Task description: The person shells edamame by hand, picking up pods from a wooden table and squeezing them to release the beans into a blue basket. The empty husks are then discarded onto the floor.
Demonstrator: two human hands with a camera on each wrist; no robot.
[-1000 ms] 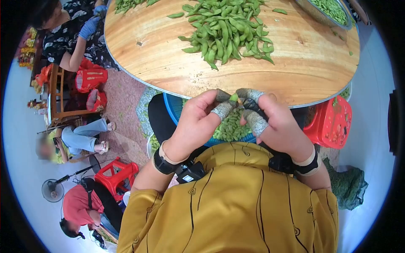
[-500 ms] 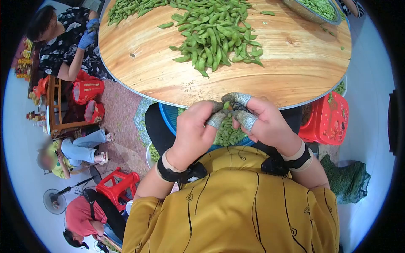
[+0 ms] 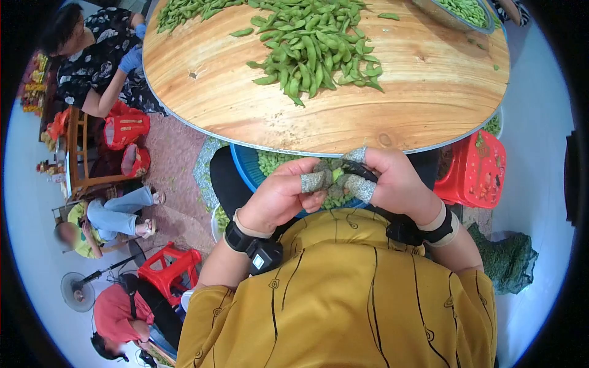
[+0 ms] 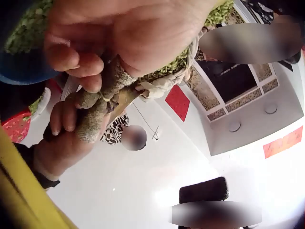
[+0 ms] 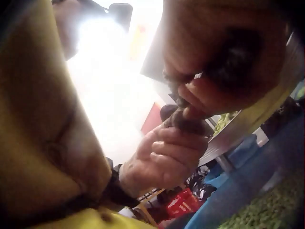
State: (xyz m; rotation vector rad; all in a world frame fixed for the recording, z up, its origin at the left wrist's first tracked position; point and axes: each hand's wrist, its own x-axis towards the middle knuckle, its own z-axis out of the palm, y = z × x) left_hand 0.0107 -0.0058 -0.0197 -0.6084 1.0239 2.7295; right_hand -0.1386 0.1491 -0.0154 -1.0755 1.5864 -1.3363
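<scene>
In the head view, my left hand (image 3: 279, 193) and right hand (image 3: 402, 181) meet just off the near table edge, fingertips together. Grey wraps cover the thumb and finger ends, with a dark covering on one right finger. A green soybean pod (image 3: 337, 175) shows between the tips, pinched from both sides and mostly hidden. Below them, a blue basin (image 3: 245, 168) holds shelled green beans (image 3: 276, 161). From the left wrist view, the wrapped tips (image 4: 93, 125) of the right hand press close against those of the left.
A heap of unshelled pods (image 3: 319, 52) lies on the wooden table (image 3: 208, 104), with a metal bowl (image 3: 457, 15) of beans at the far right. A red stool (image 3: 481, 172) stands at right, near a dark green sack (image 3: 506, 257). Another person (image 3: 98, 61) sits at left.
Both hands have lowered slightly toward the body, and the pod that stuck up between the fingertips now sits lower and is more covered. The other person's gloved hands have moved apart.
</scene>
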